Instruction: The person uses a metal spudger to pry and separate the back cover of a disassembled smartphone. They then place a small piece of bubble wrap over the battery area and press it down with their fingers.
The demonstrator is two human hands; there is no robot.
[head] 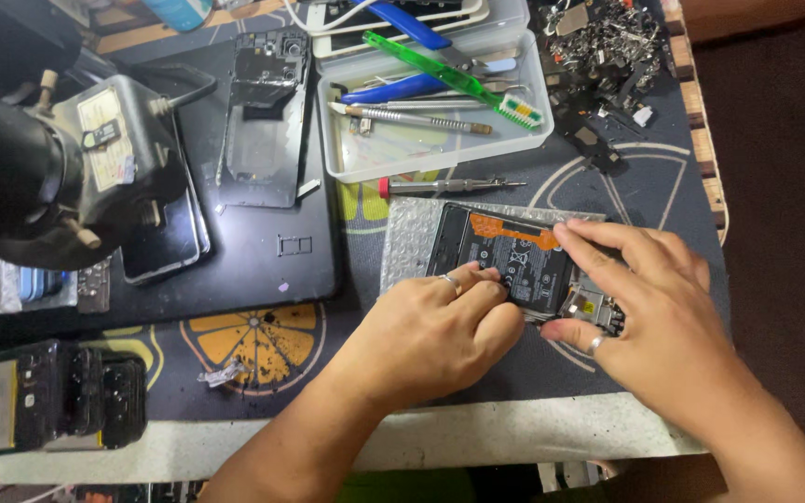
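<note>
An opened phone (500, 253) with its black battery and an orange flex strip exposed lies on a sheet of bubble wrap (409, 244) near the table's front edge. My left hand (430, 331) rests curled on the phone's near left side, fingertips pressing on the battery. My right hand (649, 298) covers the phone's right end, with its fingers spread along the upper edge and the thumb at the lower corner. Both hands wear a ring.
A clear plastic tray (440, 149) behind the phone holds tweezers, screwdrivers and green and blue tools. A red-tipped screwdriver (444, 185) lies just behind the bubble wrap. A phone back frame (263, 121) rests on a black mat; a microscope (39, 158) is at left, and loose parts (607, 47) lie far right.
</note>
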